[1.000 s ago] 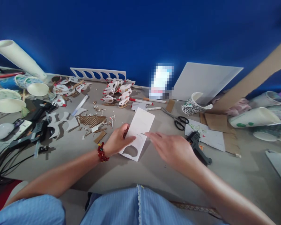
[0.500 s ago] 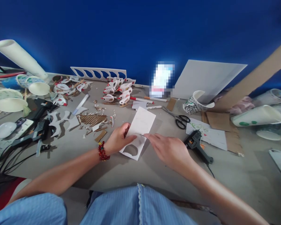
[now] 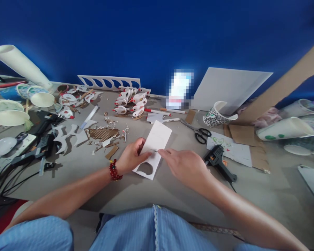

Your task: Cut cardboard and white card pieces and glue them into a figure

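A white foam board strip (image 3: pixel 159 134) with a rounded hole near its lower end slants up over the table. My left hand (image 3: pixel 133 154) grips its left edge, the thumb lying across the front. At the middle of the board is my right hand (image 3: pixel 185 165), its fingers pinched together. A short, thin, dark blade (image 3: pixel 154 150) sticks out from its fingertips and touches the board close to my left thumb. The rest of that tool is hidden in the hand.
Black scissors (image 3: pixel 202 135) and a glue gun (image 3: pixel 219 162) lie to the right. Cardboard scraps (image 3: pixel 102 133) and white cutouts (image 3: pixel 68 137) cover the left side. Small white bird shapes (image 3: pixel 132 101) stand at the back, near a marker (image 3: pixel 157 112). Paper cups (image 3: pixel 42 97) lie far left.
My right hand has moved slightly left, bringing the blade from the board's right edge to its middle. The board's upper part has tilted, so its surface looks flatter and continuous.
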Action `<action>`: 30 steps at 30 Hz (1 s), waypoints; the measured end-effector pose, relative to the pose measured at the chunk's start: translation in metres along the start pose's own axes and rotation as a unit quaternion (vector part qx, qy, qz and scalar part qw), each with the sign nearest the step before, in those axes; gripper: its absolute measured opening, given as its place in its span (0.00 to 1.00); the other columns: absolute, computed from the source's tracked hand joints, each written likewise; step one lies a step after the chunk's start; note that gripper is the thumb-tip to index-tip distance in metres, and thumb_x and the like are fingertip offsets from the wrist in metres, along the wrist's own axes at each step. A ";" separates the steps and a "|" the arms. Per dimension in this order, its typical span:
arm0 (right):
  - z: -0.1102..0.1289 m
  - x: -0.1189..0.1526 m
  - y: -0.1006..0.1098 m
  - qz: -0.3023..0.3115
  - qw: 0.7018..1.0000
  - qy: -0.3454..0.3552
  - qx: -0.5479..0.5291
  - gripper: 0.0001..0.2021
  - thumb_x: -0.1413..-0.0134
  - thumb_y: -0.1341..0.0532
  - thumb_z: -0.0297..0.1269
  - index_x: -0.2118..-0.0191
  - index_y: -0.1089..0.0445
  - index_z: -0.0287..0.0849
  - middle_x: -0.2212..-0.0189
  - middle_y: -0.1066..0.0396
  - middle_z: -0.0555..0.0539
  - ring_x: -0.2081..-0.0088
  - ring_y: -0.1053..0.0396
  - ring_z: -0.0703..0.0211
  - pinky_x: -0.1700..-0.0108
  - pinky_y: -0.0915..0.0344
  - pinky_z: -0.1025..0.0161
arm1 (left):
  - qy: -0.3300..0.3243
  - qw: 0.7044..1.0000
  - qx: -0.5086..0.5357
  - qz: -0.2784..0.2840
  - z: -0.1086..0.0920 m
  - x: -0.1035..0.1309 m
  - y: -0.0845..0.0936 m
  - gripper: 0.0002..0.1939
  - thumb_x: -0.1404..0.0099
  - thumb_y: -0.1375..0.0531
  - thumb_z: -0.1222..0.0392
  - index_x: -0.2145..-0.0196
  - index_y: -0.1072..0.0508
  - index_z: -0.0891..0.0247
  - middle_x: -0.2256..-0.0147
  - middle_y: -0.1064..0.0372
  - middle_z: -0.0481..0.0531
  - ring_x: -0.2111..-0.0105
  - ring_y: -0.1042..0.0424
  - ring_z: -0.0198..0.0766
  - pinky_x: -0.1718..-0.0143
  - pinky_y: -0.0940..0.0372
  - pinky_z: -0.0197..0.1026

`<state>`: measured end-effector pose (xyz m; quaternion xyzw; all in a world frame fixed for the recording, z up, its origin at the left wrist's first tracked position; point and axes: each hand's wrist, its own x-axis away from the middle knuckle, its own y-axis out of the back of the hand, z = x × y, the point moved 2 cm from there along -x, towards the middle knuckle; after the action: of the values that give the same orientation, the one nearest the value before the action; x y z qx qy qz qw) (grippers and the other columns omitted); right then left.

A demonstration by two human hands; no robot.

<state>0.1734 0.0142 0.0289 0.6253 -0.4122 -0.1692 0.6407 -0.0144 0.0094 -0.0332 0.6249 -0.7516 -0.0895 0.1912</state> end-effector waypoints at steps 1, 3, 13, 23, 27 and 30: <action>0.000 -0.001 0.001 0.003 1.000 0.005 -0.001 0.17 0.38 0.49 0.29 0.46 0.36 0.49 0.64 0.24 0.47 0.72 0.26 0.57 0.75 0.49 0.63 | -0.003 1.000 -0.005 -0.001 0.000 0.000 0.000 0.11 0.41 0.39 0.53 0.65 0.35 0.61 0.75 0.33 0.44 0.77 0.35 0.34 0.78 0.44 0.34; 0.001 -0.004 0.004 0.008 1.000 0.014 -0.006 0.16 0.38 0.48 0.28 0.48 0.36 0.48 0.64 0.25 0.47 0.72 0.26 0.57 0.76 0.49 0.64 | -0.007 1.000 -0.017 -0.003 -0.001 0.000 0.000 0.11 0.41 0.39 0.52 0.66 0.35 0.61 0.76 0.33 0.43 0.78 0.37 0.33 0.78 0.46 0.34; 0.015 -0.013 0.013 0.009 1.000 0.026 0.011 0.13 0.42 0.46 0.23 0.53 0.34 0.43 0.66 0.25 0.45 0.71 0.24 0.54 0.76 0.43 0.64 | -0.008 1.000 -0.012 -0.008 0.000 -0.001 -0.001 0.11 0.40 0.40 0.52 0.66 0.36 0.60 0.75 0.32 0.43 0.76 0.35 0.33 0.77 0.44 0.34; -0.008 0.002 0.026 -0.018 1.000 0.020 0.012 0.15 0.42 0.46 0.25 0.52 0.32 0.46 0.67 0.24 0.47 0.71 0.26 0.57 0.76 0.48 0.65 | -0.012 0.999 0.043 -0.029 0.009 -0.004 -0.001 0.10 0.42 0.39 0.57 0.65 0.35 0.61 0.72 0.32 0.46 0.74 0.33 0.36 0.75 0.40 0.35; -0.017 0.006 0.019 -0.036 0.999 -0.010 -0.037 0.20 0.38 0.48 0.30 0.42 0.37 0.49 0.60 0.23 0.47 0.68 0.25 0.56 0.74 0.45 0.64 | 0.002 0.997 0.067 -0.042 0.009 -0.005 0.000 0.13 0.42 0.38 0.57 0.60 0.33 0.63 0.67 0.28 0.50 0.69 0.28 0.39 0.72 0.35 0.37; -0.017 0.005 0.005 -0.057 0.992 -0.022 -0.112 0.20 0.35 0.50 0.33 0.40 0.38 0.52 0.53 0.24 0.49 0.64 0.25 0.58 0.70 0.40 0.65 | -0.007 0.998 0.052 -0.042 0.006 -0.006 0.003 0.17 0.43 0.37 0.57 0.57 0.32 0.64 0.61 0.25 0.54 0.64 0.26 0.44 0.66 0.32 0.41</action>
<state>0.1873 0.0231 0.0376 0.5682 -0.3685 -0.2643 0.6866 -0.0180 0.0155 -0.0384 0.6644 -0.7296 -0.0631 0.1490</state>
